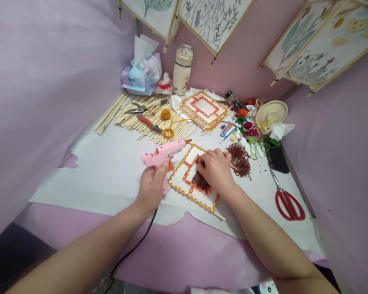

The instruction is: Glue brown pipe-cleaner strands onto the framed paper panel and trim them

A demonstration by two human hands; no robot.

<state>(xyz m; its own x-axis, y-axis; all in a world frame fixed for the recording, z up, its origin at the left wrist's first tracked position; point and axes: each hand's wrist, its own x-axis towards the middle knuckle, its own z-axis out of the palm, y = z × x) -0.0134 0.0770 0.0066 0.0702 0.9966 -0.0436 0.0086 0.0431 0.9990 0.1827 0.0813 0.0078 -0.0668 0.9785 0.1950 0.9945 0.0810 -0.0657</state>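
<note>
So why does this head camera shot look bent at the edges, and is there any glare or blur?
In the head view, a wide lens seems to bend the edges: the framed painting leans steeply and the left forearm swells near the bottom. Light is soft and even, with faint shadows under the right hand and no harsh glare on the pink glue gun. Small items look soft.

glue gun (159, 154): glossy pink plastic | frame sticks (221, 215): smooth wood (bamboo, perhaps) | yarn (239, 160): matt, rough fibre
</note>
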